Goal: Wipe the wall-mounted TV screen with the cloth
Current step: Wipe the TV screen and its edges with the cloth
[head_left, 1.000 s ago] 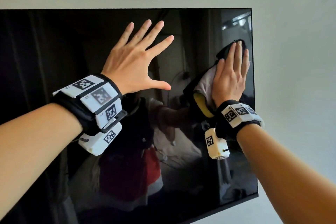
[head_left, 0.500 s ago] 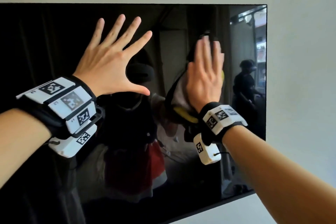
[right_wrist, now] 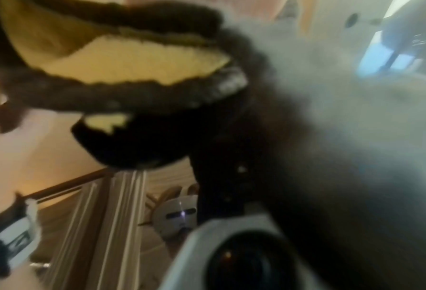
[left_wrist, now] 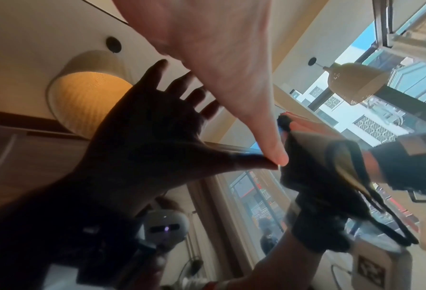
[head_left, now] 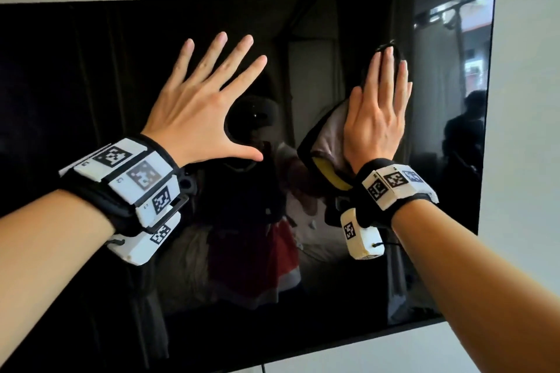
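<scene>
A pale wall [head_left: 527, 160] carries the black TV screen [head_left: 91, 85], mounted flat against it. On the glass a cloth [head_left: 328, 136] is pressed under the flat right hand [head_left: 375, 118], and the left hand [head_left: 197, 112] lies spread beside it.

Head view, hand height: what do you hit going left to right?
Left wristband → left hand, fingers spread on the TV screen → cloth → right hand pressing flat on the cloth → TV right edge → bare wall.
</scene>
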`<move>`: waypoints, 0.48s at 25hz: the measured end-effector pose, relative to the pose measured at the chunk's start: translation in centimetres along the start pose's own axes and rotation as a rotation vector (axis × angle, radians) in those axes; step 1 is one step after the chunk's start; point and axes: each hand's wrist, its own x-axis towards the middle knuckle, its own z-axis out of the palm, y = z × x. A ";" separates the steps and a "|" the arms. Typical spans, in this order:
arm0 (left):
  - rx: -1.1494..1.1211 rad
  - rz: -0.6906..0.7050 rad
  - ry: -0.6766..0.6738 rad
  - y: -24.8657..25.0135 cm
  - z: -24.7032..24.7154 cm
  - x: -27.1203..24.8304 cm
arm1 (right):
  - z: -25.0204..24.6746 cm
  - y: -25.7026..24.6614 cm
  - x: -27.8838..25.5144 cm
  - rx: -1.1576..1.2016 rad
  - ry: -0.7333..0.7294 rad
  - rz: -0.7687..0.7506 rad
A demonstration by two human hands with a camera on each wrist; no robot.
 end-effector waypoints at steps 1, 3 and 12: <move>0.003 -0.026 -0.001 -0.6 0.0 -1.1 | 0.0 -0.9 -0.1 0.003 0.006 0.058; 0.012 -0.079 -0.016 -1.5 -0.2 -3.0 | 0.1 -4.7 -2.2 0.062 -0.061 -0.167; -0.009 -0.100 -0.059 -3.4 0.6 -4.7 | 1.7 -10.4 -3.6 0.067 -0.036 -0.175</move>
